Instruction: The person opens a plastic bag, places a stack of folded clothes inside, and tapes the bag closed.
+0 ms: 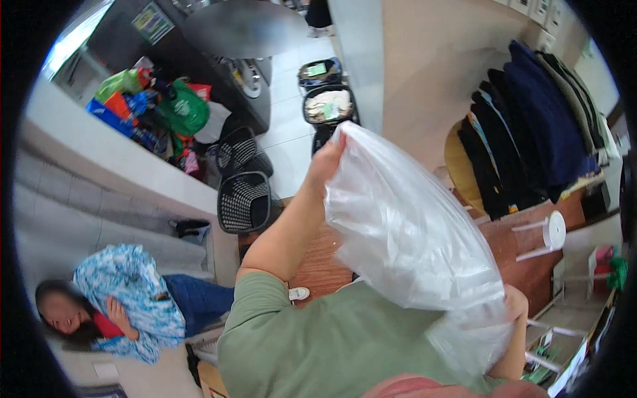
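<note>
A large see-through plastic bag (405, 219) stretches across the front of my body, from upper left to lower right. My left hand (328, 159) is raised with the arm out and closed on the bag's upper end. At the lower right, my right hand (516, 305) is closed around the bag's other side, its fingers partly hidden by the plastic. The film is bunched and wrinkled between both hands, and its lower end hangs loosely near my green shirt. No contents can be made out inside.
Black baskets (244, 202) stand at left; a filled basket (330, 106) is farther ahead. Dark clothes (544, 126) hang at right near a white stool (554, 230). Colourful bags (182, 109) are piled upper left. Another person (133, 298) is at lower left.
</note>
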A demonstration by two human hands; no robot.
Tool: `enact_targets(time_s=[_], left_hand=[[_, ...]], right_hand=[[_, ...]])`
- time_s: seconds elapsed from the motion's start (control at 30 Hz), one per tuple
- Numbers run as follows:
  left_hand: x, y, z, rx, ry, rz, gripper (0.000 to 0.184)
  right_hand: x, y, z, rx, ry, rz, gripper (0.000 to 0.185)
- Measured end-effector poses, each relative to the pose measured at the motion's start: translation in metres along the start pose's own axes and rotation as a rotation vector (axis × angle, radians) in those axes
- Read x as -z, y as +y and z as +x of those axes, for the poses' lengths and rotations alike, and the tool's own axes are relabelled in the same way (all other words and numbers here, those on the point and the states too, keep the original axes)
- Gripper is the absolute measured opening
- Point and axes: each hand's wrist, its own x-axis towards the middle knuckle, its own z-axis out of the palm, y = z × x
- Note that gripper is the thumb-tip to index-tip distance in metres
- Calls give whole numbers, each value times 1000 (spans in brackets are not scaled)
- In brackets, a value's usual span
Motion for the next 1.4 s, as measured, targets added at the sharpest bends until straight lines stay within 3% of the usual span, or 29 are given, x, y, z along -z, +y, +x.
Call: enact_targets(time_s=[0.03,0.1,0.17,0.23,0.3,0.33,0.4,0.5,0.53,0.57,0.63,0.67,0.7,0.73,0.77,0.83,0.87,0.9,0.93,0.97,1.0,1.07,1.1,1.13,1.2,1.23,1.33,1.37,1.4], left_hand=[[34,0,24,77,-202,-80,42],[18,-4,40,413,-67,351,44],[-12,-11,25,493,-33,857,42],[35,-24,37,242,-597,693,41],[51,-22,61,138,-598,346,43],[37,-18,74,163,-336,138,45],[34,-33,82,217,-112,-332,45],[27,-34,91,762,-655,144,62],[32,-35,97,833,-992,581,74],[34,-36,100,669,-927,535,73],[8,-38,97,321,-796,483,70],[-18,-40,94,263,-494,247,66],[-20,-46,105,258,-348,296,67],[-17,-51,118,251,-199,344,68],[-14,-53,127,247,-52,394,70],[-7,-48,103,287,-187,442,73],[-5,-43,96,303,-265,463,75],[5,-31,108,513,-654,633,71],[8,-21,116,720,-1047,795,70],[12,-16,113,685,-932,880,67],[10,-12,107,650,-807,959,63],[40,-2,122,328,-464,607,49],[51,-5,136,201,-524,369,34],[40,-8,141,196,-418,377,31],[22,-15,143,189,-195,393,26],[30,-10,155,433,-81,281,41],[37,-6,156,601,-434,363,56],[44,-5,147,521,-483,396,73],[51,4,149,703,-796,305,80]], right_hand=[[-4,3,-16,-17,8,-44,63],[-29,-10,-29,-41,365,327,62],[-43,-28,-37,-55,488,465,61],[-52,-25,-44,-265,167,335,59],[-63,-15,-52,-365,-291,81,58],[-69,-12,-55,-315,-334,24,57],[-74,-8,-68,-178,-54,16,56],[-68,-24,-94,105,839,486,55],[-62,-27,-97,171,1014,562,54],[-43,6,-115,55,1028,644,56],[-56,6,-117,-240,648,615,56],[-57,7,-118,-406,293,467,58],[-51,10,-116,-509,-44,271,62],[-46,13,-111,-494,-163,175,68],[-40,15,-113,-208,-53,74,67],[-33,13,-116,130,271,161,63],[-28,11,-114,195,485,344,61],[-24,7,-111,268,696,525,60],[-26,3,-111,205,826,425,58],[-28,0,-111,127,950,328,58],[-42,-6,-104,-7,824,474,52],[-69,-18,-88,-317,577,721,42],[-68,-26,-79,-446,144,434,42],[-68,-29,-73,-557,-280,137,42],[-72,-18,-73,-251,-264,20,53],[-78,-16,-73,-102,-264,-39,59],[-139,-42,-73,162,1143,613,63],[-151,-52,-56,243,1199,578,63],[-162,-61,-37,323,1256,537,63]])
